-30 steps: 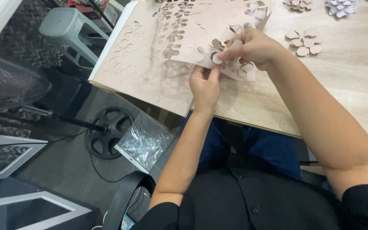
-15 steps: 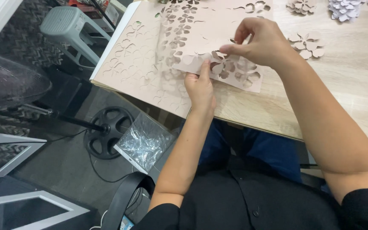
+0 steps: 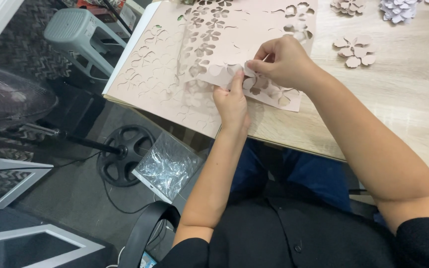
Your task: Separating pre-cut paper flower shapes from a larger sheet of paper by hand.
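Head view: left hand (image 3: 232, 104) presses the pink die-cut sheet (image 3: 254, 30) flat while right hand (image 3: 284, 62) pinches a petal cutout (image 3: 250, 74); best peeled slowly to avoid tearing

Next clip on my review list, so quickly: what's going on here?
A person seated at a wooden table is working on a pink paper sheet die-cut with flower shapes. The left hand presses the sheet's lower edge flat, while the right hand pinches a flower cutout at that edge. A loose paper flower lies to the right, more sit at the table's far edge. A fan base and plastic bag are on the floor.
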